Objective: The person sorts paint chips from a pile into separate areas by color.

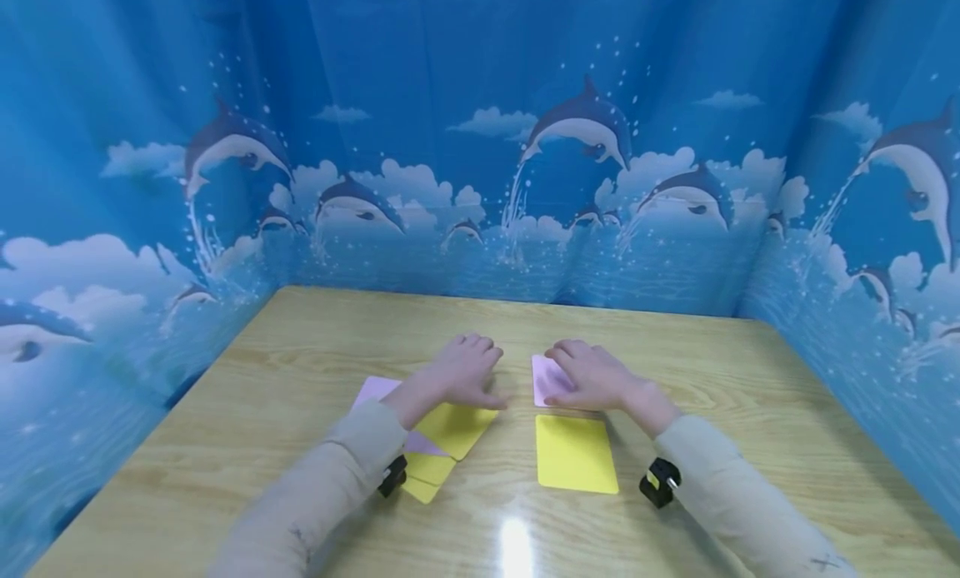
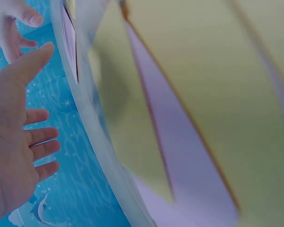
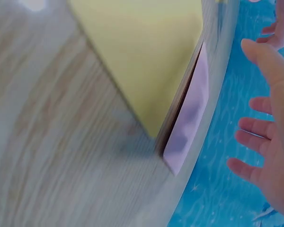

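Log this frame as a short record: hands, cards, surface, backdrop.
Left hand: holds nothing, nearest the overlapping cards
Right hand: holds nothing, over the pink card
Left-side colours: pink, yellow
Right-side layout: yellow card nearer the person than the pink card
Surface: wood-grain table
Backdrop: blue dolphin-print curtain

The left hand (image 2: 12,142) has its fingers (image 2: 43,135) stretched out, with the right hand (image 2: 8,23) near its thumb (image 2: 31,65). Yellow cards (image 2: 199,52) and purple cards (image 2: 173,125) overlap on the surface (image 2: 95,137), by blue cloth (image 2: 83,158).
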Demonstrator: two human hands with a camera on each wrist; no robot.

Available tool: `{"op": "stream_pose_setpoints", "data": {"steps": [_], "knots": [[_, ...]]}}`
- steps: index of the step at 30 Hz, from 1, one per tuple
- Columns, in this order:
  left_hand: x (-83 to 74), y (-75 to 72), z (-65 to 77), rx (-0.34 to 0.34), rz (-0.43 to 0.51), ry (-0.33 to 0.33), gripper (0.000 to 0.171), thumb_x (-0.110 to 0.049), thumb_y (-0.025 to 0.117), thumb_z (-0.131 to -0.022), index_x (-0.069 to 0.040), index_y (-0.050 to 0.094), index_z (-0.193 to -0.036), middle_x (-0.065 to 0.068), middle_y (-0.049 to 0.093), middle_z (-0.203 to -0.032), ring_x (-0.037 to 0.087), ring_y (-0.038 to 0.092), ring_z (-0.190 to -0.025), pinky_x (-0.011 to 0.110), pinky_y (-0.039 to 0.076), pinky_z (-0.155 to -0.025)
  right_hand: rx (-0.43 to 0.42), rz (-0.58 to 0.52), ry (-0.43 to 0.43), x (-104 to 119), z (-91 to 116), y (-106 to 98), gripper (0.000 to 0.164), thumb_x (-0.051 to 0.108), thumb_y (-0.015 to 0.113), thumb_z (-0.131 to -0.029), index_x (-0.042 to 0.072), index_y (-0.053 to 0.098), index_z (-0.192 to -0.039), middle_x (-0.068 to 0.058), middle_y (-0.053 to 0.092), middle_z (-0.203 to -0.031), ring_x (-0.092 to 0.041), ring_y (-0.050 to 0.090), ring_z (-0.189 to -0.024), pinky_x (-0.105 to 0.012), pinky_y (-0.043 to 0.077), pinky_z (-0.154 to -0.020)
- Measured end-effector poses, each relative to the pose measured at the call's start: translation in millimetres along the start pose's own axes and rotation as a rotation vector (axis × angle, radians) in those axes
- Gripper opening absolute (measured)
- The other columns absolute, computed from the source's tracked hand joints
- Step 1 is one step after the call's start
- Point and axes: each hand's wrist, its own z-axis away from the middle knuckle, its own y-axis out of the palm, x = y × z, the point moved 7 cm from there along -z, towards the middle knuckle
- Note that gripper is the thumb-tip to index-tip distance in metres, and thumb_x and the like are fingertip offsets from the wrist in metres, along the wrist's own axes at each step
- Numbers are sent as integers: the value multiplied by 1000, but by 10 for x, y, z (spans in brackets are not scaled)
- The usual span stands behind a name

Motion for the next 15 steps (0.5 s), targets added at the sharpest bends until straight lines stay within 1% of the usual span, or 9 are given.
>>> {"op": "stream_pose_setpoints", "data": {"steps": [6, 15], "knots": [[97, 27, 221, 26, 19, 4, 87, -66, 57, -76, -5, 42, -135, 12, 45, -131, 27, 39, -122, 45, 30, -103, -8, 22, 8, 126, -57, 17, 71, 49, 64, -81, 0, 48, -129, -18, 50, -127, -34, 46, -116, -53, 42, -89], [177, 64, 483, 29, 23, 27, 86, -62, 61, -75, -3, 42, -134, 14, 44, -134, 29, 39, -124, 45, 30, -104, -14, 79, 23, 379, -115, 1, 70, 49, 64, -80, 0, 50, -127, -19, 50, -126, -34, 47, -116, -53, 43, -88]]}}
